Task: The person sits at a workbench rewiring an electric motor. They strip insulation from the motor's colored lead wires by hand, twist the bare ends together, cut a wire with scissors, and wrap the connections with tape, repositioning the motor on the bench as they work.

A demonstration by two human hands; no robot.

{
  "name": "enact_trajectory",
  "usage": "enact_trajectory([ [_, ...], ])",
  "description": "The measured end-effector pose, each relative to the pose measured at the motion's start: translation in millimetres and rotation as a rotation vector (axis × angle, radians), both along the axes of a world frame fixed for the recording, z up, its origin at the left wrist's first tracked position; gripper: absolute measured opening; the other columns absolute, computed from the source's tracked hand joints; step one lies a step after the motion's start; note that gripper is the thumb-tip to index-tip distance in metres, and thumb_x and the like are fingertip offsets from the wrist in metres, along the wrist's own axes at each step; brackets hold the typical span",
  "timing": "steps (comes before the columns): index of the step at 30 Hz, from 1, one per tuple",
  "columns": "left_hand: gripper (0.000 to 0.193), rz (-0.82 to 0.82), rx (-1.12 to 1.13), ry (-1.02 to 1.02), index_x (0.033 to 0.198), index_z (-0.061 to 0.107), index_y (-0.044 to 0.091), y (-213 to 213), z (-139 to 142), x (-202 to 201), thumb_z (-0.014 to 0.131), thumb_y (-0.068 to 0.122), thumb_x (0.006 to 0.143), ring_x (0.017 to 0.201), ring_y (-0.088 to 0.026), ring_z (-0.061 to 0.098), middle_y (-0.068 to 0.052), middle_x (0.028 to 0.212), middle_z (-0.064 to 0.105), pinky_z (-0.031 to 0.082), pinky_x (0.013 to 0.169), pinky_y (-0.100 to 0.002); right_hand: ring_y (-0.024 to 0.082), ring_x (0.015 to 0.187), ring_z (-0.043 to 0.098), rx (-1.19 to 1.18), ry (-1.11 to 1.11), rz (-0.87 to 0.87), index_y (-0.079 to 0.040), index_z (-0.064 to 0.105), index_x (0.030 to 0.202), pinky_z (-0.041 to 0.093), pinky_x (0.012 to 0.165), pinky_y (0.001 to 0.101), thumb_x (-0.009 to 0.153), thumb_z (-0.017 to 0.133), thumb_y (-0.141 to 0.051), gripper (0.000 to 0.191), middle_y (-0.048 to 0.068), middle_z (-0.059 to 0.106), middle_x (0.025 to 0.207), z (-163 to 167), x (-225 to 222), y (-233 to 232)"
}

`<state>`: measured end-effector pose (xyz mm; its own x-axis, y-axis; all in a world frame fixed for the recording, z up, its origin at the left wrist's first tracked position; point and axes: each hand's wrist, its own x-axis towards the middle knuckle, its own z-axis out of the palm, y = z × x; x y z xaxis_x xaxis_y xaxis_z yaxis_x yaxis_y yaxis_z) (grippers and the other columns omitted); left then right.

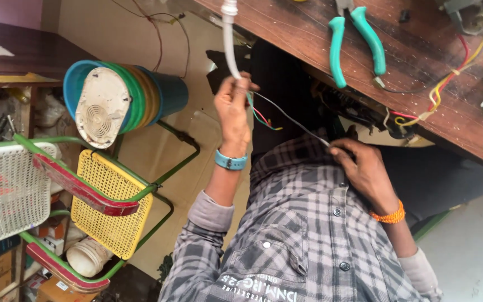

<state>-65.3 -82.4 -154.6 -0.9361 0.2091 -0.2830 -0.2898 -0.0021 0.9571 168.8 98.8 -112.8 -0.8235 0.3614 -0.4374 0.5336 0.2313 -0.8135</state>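
We close our left grip (232,106) around one white cable (227,42), just left of centre in the frame; the cable rises from the fist to the top edge. Thin coloured wires (264,118) spill from the fist, and one grey wire (292,119) stretches taut to our right grip (359,162), whose fingertips pinch its end at centre right. One blue watch (230,161) sits on the left wrist, one orange band (389,215) on the right. Across the upper right runs the wooden tabletop (420,72), bearing one pair of teal-handled pliers (359,42) and a bundle of red and yellow wires (448,84). At the left stand two mesh chairs, one yellow (110,204) and one white (6,190).
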Motion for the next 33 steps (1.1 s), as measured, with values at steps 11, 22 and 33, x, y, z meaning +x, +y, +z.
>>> enact_trajectory([
  [11, 0.027, -0.001, 0.411, -0.41, 0.121, 0.066, 0.003, -23.6, 9.6, -31.2, 0.063, 0.024, 0.103, 0.07, -0.013, 0.062, -0.004, 0.093, 0.07, 0.052, 0.061, -0.026, 0.021, 0.118, 0.061, -0.203, 0.299, -0.106, -0.004, 0.061, 0.136, 0.053, 0.096, 0.0329, 0.098, 0.063, -0.019, 0.041, 0.013, 0.059, 0.137, -16.8, -25.9, 3.5],
  [22, 0.03, -0.035, 0.563, -0.424, 0.127, 0.062, 0.003, -9.2, 13.1, -1.4, 0.058, 0.026, 0.108, 0.066, -0.01, 0.06, -0.002, 0.089, 0.067, 0.046, 0.056, -0.024, 0.028, 0.11, 0.069, -1.119, 0.208, 0.08, 0.003, 0.057, 0.141, 0.058, 0.098, 0.0409, 0.108, 0.053, -0.035, 0.05, 0.02, 0.068, 0.123, -47.0, -23.6, -6.8],
  [33, 0.035, -0.227, 0.571, -0.579, 0.128, 0.061, 0.004, 21.3, 19.0, 33.0, 0.056, 0.031, 0.106, 0.082, -0.014, 0.064, -0.005, 0.097, 0.07, 0.051, 0.074, -0.028, 0.02, 0.099, 0.065, -0.134, 0.356, 0.084, -0.005, 0.06, 0.133, 0.053, 0.088, 0.0336, 0.09, 0.07, -0.013, 0.044, 0.015, 0.057, 0.133, -34.0, -43.1, -8.2],
])
